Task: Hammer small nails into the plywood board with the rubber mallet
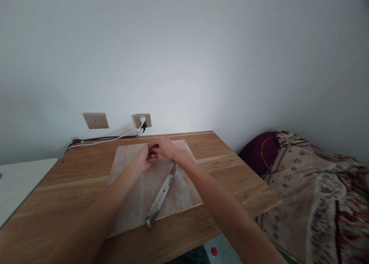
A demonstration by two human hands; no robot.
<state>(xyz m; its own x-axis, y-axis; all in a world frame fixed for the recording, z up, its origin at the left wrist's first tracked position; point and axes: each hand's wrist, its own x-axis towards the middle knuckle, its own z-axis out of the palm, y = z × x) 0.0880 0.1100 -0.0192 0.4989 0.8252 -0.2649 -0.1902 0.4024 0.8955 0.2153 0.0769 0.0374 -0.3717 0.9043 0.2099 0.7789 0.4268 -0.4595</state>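
Observation:
My left hand (147,157) and my right hand (162,147) meet over the far part of a pale, thin wooden board (129,202). The fingertips of both are closed together and touch or nearly touch. Whatever lies between them is too small and shadowed to make out. Below the hands, a long tool with a chipped white handle (160,196) rests slantwise on the board. Its near end looks like dull metal, and its brown far end runs up beside my right wrist; I cannot tell its exact kind.
The board lies on a wooden table (230,171) against a white wall. Along the back edge, white and black cables (106,141) run to a wall socket (142,120). A white surface (23,183) stands left. To the right are patterned bedding (305,191) and a purple cushion (259,150).

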